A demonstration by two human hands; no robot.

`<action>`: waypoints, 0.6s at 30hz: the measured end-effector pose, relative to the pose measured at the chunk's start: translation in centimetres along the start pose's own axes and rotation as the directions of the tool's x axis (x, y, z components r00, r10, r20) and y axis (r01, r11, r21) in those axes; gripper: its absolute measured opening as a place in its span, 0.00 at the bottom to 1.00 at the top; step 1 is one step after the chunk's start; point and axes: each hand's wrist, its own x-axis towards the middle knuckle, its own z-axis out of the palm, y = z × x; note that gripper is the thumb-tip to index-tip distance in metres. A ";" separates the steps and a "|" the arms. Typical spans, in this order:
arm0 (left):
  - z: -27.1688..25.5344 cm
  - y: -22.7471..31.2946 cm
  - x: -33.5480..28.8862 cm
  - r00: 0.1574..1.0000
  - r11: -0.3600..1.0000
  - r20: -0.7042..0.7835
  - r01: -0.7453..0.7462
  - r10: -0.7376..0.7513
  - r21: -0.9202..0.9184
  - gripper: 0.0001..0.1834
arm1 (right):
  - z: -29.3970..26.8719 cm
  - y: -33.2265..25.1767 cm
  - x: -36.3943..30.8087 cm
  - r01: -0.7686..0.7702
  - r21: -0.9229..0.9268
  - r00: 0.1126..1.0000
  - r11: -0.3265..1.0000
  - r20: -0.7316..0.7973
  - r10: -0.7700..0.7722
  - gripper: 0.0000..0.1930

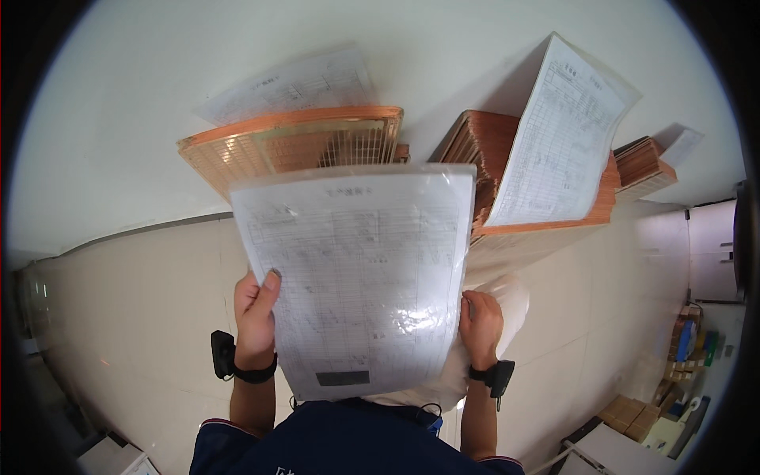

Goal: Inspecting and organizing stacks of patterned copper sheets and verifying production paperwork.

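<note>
A printed paper form in a clear plastic sleeve [356, 277] fills the middle of the view, held up in front of my body. My left hand [257, 313] grips its left edge with the thumb on the front; the other fingers are mostly hidden behind. At the opposite edge, my right hand [480, 324] has curled fingers pinching the sleeve. Glare covers part of the lower right of the sheet. Just beyond its top edge stands an orange-edged grille-like panel [293, 142], its lower part covered by the form.
To the right, a stack of reddish-brown boards [499, 150] carries another sleeved form [558, 138]. Farther right is a smaller stack [645, 166] with a small sheet [682, 146]. A paper sheet [293, 83] lies behind the panel. Cardboard boxes [629, 416] sit at lower right.
</note>
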 end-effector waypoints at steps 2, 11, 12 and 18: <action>-0.1 -0.4 -0.4 0.998 0.998 0.027 0.053 -0.055 0.045 0.15 | -0.7 -0.7 -0.3 -0.089 0.200 0.996 0.976 0.029 0.085 0.06; -0.9 -2.8 -0.7 0.845 0.882 0.491 -0.051 -0.212 0.469 0.12 | -4.7 -6.0 -4.9 -0.415 0.820 0.894 0.394 0.288 0.342 0.31; -1.5 -2.9 -0.5 0.754 0.831 0.544 0.005 -0.369 0.557 0.13 | -4.5 -6.7 -5.0 -0.425 0.806 0.888 0.412 0.283 0.364 0.27; -6.2 -4.0 4.2 0.960 0.782 0.129 -0.277 0.247 0.559 0.16 | -5.2 -5.2 -6.3 -0.372 0.332 0.924 0.867 0.225 0.311 0.10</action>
